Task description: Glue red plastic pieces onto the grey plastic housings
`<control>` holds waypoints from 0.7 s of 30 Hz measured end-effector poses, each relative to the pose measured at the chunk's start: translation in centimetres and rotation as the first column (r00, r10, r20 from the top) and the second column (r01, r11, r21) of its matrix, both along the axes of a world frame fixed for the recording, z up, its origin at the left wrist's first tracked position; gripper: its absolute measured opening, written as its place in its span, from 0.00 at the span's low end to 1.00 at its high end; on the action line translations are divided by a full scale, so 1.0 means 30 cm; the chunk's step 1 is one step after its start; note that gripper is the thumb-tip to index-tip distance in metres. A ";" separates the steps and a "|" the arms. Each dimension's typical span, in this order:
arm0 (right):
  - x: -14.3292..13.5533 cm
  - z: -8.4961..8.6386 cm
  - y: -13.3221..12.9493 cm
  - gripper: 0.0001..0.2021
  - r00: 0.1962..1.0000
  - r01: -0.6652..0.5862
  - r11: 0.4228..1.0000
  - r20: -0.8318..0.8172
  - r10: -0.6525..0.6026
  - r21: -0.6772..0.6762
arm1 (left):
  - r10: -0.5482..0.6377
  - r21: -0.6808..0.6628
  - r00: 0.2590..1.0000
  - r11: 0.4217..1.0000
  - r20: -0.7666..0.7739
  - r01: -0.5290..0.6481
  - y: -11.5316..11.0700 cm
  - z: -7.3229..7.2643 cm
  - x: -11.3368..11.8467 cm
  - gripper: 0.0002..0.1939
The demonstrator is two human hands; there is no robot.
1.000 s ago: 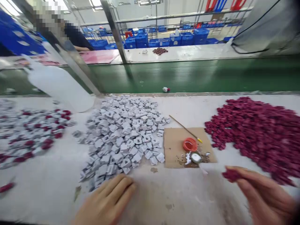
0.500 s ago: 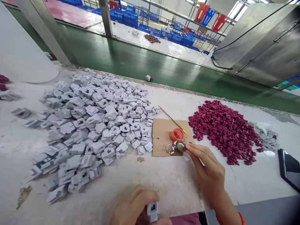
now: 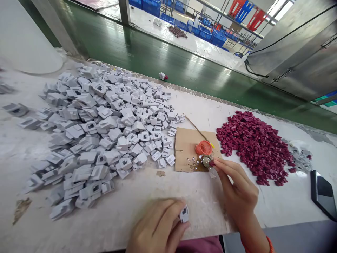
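Near the front edge of the table, my left hand (image 3: 159, 225) pinches a small grey plastic part (image 3: 184, 214) with a square opening in its face. My right hand (image 3: 238, 186) holds a small maroon piece (image 3: 212, 163) between thumb and fingertips, right at a round metal cap (image 3: 206, 161). The cap sits in a wet patch on a piece of cardboard (image 3: 181, 140). Just behind it stands a small red cup (image 3: 203, 148). A thin stick (image 3: 197, 129) with a yellow tip lies across the cardboard's back edge.
A wide heap of grey parts (image 3: 105, 126) covers the left of the table. On the right lies a maroon heap (image 3: 258, 147), with a bag of grey bits (image 3: 300, 154) and a black phone (image 3: 323, 195) beyond. A green conveyor belt (image 3: 147, 52) runs behind, carrying a grey-and-maroon piece (image 3: 163, 76).
My left hand has come up and to the right, turning the grey part. The right hand stays at the metal cap with the maroon piece. The view has shifted slightly.
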State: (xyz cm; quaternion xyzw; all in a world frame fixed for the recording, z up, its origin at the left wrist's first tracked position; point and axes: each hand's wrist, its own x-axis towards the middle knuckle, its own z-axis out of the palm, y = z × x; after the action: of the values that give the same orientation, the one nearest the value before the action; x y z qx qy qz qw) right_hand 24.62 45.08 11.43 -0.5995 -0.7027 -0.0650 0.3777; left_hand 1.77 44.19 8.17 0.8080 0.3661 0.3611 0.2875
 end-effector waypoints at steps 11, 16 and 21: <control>-0.213 -0.019 -0.208 0.15 0.944 -0.119 0.988 -0.319 0.084 -0.094 | 0.082 -0.095 0.993 0.993 0.089 -0.074 -0.009 0.012 0.033 0.08; -0.222 -0.015 -0.178 0.12 0.933 -0.189 0.980 -0.324 0.157 -0.068 | 0.085 -0.104 0.991 0.992 0.106 -0.074 -0.007 0.012 0.038 0.09; -0.209 -0.001 -0.176 0.12 0.947 -0.238 0.966 -0.245 0.207 -0.106 | 0.116 -0.099 0.984 0.990 0.132 -0.103 0.003 0.021 0.046 0.09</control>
State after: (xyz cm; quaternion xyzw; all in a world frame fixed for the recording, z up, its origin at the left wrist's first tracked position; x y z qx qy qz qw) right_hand 18.34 39.79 11.39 -0.5438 -0.7197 0.0958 0.4209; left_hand 3.15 44.27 8.81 0.7458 0.4054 0.4139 0.3288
